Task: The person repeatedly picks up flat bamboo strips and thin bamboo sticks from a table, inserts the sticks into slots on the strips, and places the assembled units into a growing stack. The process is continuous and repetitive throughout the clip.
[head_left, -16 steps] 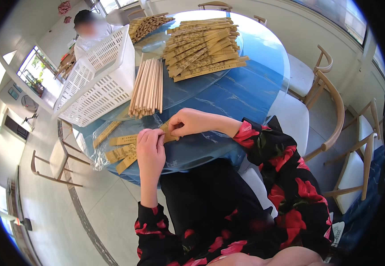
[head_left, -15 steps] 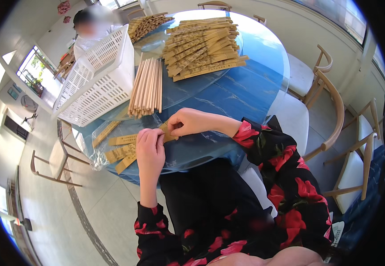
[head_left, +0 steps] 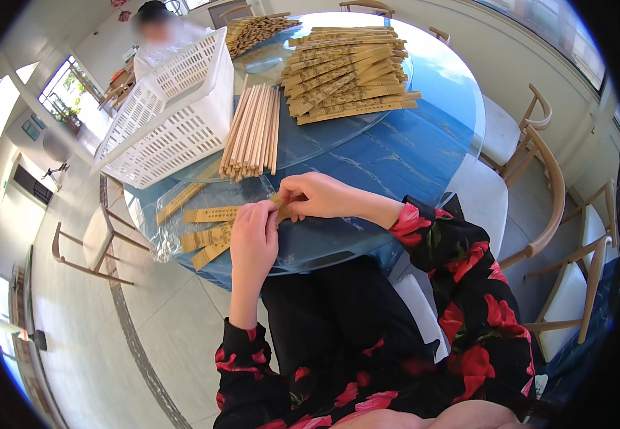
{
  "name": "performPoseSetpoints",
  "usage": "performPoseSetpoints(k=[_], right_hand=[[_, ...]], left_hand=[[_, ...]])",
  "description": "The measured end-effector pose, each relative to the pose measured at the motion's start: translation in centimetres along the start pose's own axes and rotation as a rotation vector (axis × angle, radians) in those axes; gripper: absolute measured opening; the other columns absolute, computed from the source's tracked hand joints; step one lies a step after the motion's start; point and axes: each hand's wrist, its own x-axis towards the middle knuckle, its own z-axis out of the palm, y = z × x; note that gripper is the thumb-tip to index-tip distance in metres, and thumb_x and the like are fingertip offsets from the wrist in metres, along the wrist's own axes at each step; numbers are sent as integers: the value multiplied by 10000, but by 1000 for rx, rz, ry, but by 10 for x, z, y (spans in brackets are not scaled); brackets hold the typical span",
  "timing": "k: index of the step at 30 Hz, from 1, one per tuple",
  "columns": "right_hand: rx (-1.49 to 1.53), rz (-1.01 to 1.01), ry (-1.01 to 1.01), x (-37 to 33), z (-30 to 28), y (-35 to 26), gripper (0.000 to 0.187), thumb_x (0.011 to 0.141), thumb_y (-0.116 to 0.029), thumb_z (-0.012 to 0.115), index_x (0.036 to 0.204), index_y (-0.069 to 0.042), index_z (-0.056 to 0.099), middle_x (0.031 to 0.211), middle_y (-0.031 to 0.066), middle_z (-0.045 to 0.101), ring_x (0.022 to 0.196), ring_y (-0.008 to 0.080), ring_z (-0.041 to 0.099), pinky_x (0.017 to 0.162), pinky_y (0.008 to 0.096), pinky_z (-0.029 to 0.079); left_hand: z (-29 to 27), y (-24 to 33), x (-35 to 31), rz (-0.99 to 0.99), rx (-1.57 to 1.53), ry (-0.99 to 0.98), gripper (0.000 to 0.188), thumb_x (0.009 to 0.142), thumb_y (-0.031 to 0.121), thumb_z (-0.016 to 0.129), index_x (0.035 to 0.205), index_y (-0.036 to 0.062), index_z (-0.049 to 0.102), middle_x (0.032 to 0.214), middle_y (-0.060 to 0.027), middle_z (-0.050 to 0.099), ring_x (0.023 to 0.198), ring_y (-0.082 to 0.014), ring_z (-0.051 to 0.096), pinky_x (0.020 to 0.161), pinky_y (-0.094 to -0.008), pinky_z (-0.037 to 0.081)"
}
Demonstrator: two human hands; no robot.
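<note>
Both hands meet over the near edge of a round blue table. My left hand and my right hand pinch the same tan paper chopstick sleeve between them. Left of my hands lie a few filled tan sleeves on a sheet of clear plastic. Just beyond my hands sits a bundle of bare wooden chopsticks. Whether chopsticks are inside the held sleeve is hidden by my fingers.
A white plastic lattice basket stands at the table's left. A big pile of empty tan sleeves lies farther back, more chopsticks beyond it. Another person sits across. Wooden chairs stand at right, another chair at left.
</note>
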Motion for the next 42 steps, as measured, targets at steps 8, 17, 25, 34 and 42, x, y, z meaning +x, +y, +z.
performPoseSetpoints(k=[8,17,25,34,42], right_hand=[[19,5,-9,2,4,5,124,885,-73,673,943,14,606,750,84,702,657,133,644,606,282,483],[49,93,-52,0,-4,-1,124,915,-86,670,910,9,590,741,90,691,644,124,635,596,261,480],[127,109,18,5,-1,7,133,902,-90,680,919,10,594,732,76,686,644,108,634,579,247,471],[141,107,-48,4,-3,5,129,904,-104,688,903,-2,608,716,58,683,625,99,622,543,253,460],[47,57,5,2,-3,5,125,917,-101,663,965,0,606,710,65,669,614,144,614,580,275,480]], left_hand=[[-8,12,2,43,94,1,282,801,63,743,1066,48,650,995,-108,667,977,-327,613,829,-421,501],[-3,2,-2,104,126,-15,388,758,56,785,1122,56,651,1035,-100,672,990,-314,612,852,-405,507],[-4,8,1,67,120,-37,419,769,28,767,1157,55,611,1051,-108,653,982,-325,597,840,-418,507],[-3,5,0,59,60,-35,319,761,16,770,1050,36,636,1007,-121,667,967,-324,613,829,-408,503],[0,3,-1,54,49,-11,303,768,23,767,1042,30,638,995,-120,666,965,-327,612,832,-408,502]])
